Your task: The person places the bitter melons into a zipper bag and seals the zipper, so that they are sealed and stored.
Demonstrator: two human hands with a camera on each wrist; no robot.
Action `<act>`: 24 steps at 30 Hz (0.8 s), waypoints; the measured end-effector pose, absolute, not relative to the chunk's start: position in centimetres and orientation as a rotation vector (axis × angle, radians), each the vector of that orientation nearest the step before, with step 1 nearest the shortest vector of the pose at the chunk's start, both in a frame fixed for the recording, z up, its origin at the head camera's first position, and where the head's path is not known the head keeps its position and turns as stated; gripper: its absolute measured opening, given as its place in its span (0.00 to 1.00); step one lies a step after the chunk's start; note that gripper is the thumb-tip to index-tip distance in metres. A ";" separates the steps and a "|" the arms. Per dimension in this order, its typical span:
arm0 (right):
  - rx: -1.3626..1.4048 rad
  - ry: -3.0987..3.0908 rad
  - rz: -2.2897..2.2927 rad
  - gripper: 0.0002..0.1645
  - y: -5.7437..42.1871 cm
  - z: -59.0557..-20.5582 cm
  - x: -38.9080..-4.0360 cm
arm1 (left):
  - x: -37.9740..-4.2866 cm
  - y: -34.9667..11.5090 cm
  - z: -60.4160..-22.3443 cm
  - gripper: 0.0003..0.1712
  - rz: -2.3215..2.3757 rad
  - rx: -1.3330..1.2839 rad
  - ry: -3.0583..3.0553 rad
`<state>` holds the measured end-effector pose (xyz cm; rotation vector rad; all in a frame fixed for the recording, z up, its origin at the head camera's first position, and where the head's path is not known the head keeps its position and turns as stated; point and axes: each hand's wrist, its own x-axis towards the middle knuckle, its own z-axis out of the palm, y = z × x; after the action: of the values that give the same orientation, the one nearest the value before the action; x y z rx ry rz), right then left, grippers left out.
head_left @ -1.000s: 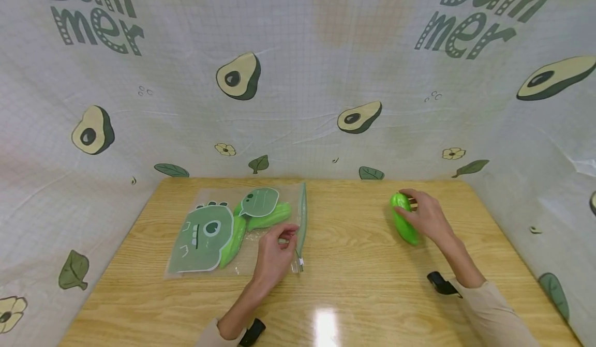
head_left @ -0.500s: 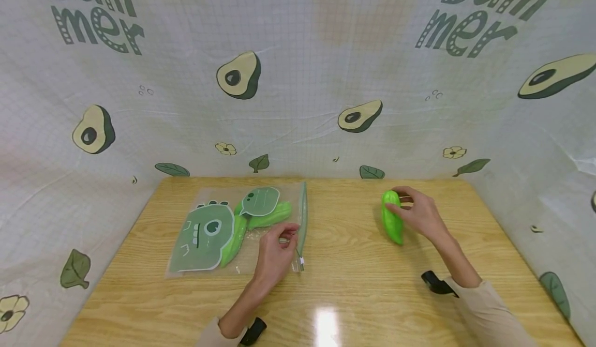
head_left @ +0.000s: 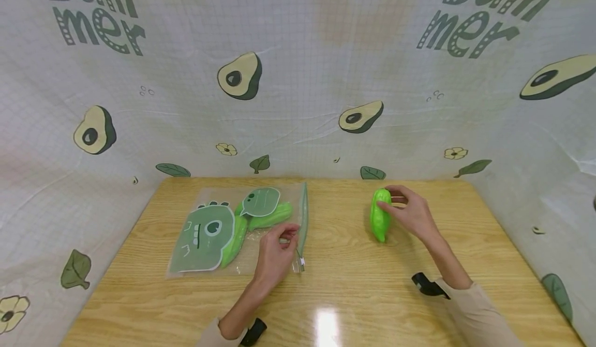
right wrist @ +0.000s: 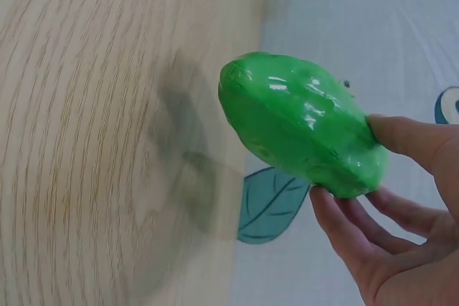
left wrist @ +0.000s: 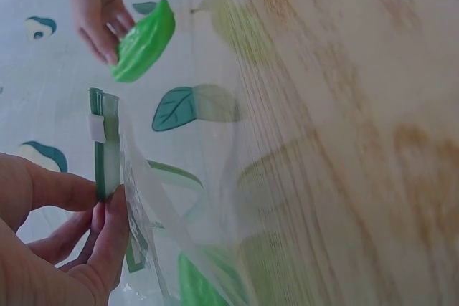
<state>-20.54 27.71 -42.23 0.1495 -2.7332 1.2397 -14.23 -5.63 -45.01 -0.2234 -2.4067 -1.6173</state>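
Note:
A zip bag (head_left: 202, 241) with a green monster print lies on the left of the table, with green vegetables (head_left: 235, 243) showing through its clear film. At its right edge my left hand (head_left: 273, 254) pinches the green zip strip (left wrist: 109, 152) between thumb and fingers; the white slider (left wrist: 96, 128) sits near one end, and the bag's mouth stands somewhat apart. To the right of the bag, my right hand (head_left: 412, 215) holds a shiny, bumpy green bitter melon (right wrist: 305, 123) by one end. It is held above the table, its pointed end toward the near side.
The wooden table (head_left: 344, 274) runs back to a cloth backdrop (head_left: 298, 104) printed with avocados and leaves. More cloth hangs along both sides. Bare wood lies between the bag and the bitter melon.
My right hand has brought the bitter melon leftward, toward the bag, and the melon has turned more upright in the head view. My left hand has stayed at the bag's edge.

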 end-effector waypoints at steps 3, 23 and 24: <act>0.141 -2.724 1.279 0.33 27.4 -42.3 -20.7 | -14.2 -5.6 -44.9 0.11 -1.617 -0.220 -2.409; 0.216 -2.637 1.556 0.34 25.1 -43.3 -21.3 | -14.2 -5.5 -44.9 0.11 -1.620 -0.223 -2.402; 0.218 -2.631 1.569 0.34 25.0 -43.3 -21.3 | -14.2 -5.5 -44.9 0.11 -1.621 -0.224 -2.401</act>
<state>-21.26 24.98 -43.34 0.2184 -2.6312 1.5693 -14.20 -5.54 -44.89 -0.2235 -2.4014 -1.6212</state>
